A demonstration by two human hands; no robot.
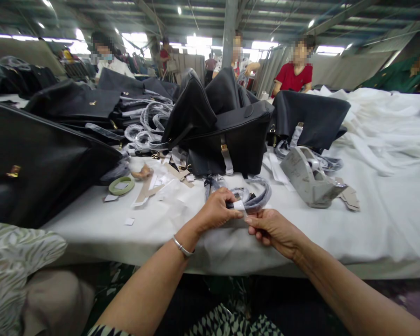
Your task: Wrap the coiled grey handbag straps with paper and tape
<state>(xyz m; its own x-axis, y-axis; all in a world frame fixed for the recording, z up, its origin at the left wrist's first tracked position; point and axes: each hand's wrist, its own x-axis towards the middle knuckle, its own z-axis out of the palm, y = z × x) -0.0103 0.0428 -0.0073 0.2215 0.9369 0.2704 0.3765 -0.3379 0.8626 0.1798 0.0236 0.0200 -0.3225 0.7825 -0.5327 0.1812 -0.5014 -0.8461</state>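
My left hand (219, 209) is closed around a dark bag strap (261, 198) that lies coiled in clear plastic wrap at the table's front. A small white piece (238, 205) shows at its fingertips against the strap. My right hand (271, 229) pinches the lower end of that white piece, and its fingertips almost meet those of the left. Whether the piece is tape or paper is hard to make out. Just behind the coil stands a black handbag (231, 144) with a gold buckle and a wrapped tab on its front.
A grey tape dispenser (310, 177) stands to the right, with white sheeting (381, 126) behind it. On the left are a green tape roll (122, 185), paper scraps (149, 191) and a large black bag (49, 163). Co-workers stand across the table; another person's patterned sleeve (17, 266) is at left.
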